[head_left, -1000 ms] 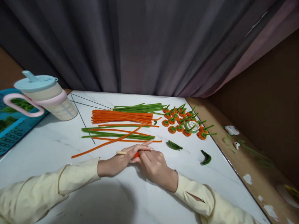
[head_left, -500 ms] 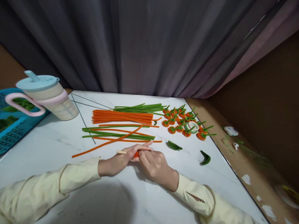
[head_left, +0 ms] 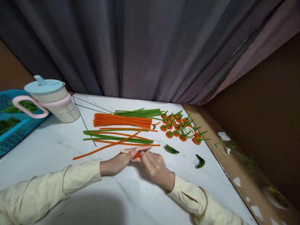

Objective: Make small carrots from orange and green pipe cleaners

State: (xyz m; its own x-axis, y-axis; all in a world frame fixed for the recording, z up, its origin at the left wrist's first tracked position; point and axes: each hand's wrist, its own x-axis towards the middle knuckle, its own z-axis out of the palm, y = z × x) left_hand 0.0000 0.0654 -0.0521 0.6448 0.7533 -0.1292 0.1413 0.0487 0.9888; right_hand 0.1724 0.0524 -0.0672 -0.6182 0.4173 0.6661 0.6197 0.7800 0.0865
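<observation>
My left hand is closed round a pale wooden stick, whose end pokes out on the left. Between both hands an orange piece shows, which looks like pipe cleaner round the stick; fingers hide most of it. My right hand has its fingers closed on this orange piece. Just beyond the hands lie loose orange and green pipe cleaners, with one orange pipe cleaner slanting across them. A thick orange bundle and a bundle of green pipe cleaners lie behind.
Several small orange pumpkins with green stems stand at the right, a roll of tape among them. Dark green curled pieces lie nearer. At left stand a lidded tumbler and a blue basket. A curtain hangs behind.
The view has shifted slightly, so the tumbler and pumpkins sit a little lower. The fingers of my left hand lie flatter over the right fingers; both hands keep their hold.
</observation>
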